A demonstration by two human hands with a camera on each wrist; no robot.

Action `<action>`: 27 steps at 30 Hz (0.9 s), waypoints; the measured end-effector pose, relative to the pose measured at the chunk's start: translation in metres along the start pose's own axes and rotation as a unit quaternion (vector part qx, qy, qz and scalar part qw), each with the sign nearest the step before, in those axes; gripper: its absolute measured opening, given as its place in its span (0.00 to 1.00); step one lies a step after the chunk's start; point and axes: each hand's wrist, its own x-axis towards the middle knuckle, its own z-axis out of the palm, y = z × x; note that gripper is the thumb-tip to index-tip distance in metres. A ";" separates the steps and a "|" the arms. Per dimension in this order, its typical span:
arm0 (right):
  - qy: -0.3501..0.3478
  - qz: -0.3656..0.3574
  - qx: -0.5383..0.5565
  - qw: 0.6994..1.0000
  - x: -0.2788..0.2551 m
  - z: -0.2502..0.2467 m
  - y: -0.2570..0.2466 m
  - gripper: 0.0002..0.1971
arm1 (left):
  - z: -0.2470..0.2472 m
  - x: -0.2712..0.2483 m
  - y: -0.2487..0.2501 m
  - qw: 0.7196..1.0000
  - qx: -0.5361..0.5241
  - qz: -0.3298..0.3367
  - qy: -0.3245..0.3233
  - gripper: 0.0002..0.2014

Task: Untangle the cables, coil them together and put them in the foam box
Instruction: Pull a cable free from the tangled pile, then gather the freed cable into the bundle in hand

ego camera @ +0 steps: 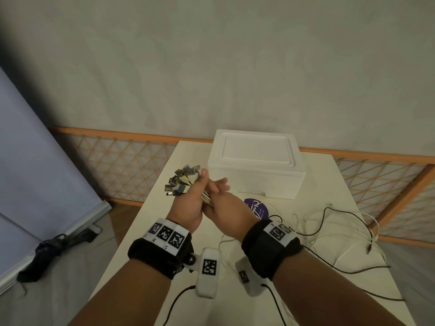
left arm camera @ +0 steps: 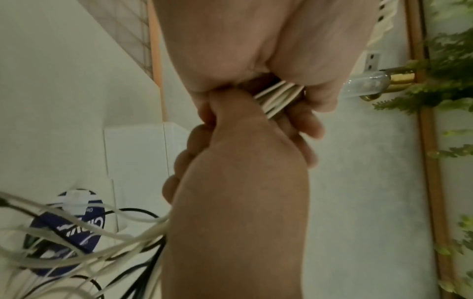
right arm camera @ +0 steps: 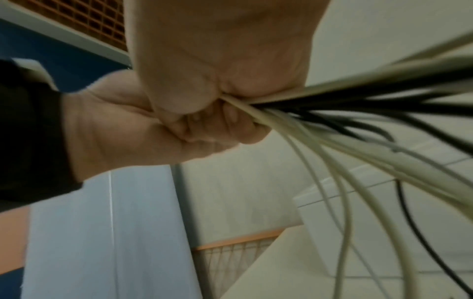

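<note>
a plain room, likely in a home. a white table [ego camera: 146, 231] stands by a bare wall [ego camera: 211, 67] with an orange lattice panel [ego camera: 122, 165]; a door handle [left arm camera: 384, 83] and fern leaves [left arm camera: 450, 66] show to the right.

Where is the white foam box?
In the head view the foam box sits lid-on at the table's far end, just beyond the hands and behind the purple disc.
</note>
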 end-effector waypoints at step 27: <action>-0.151 0.276 -0.306 0.899 -0.078 -0.053 0.118 0.14 | -0.044 0.019 0.020 0.985 -0.161 -0.035 0.054 0.25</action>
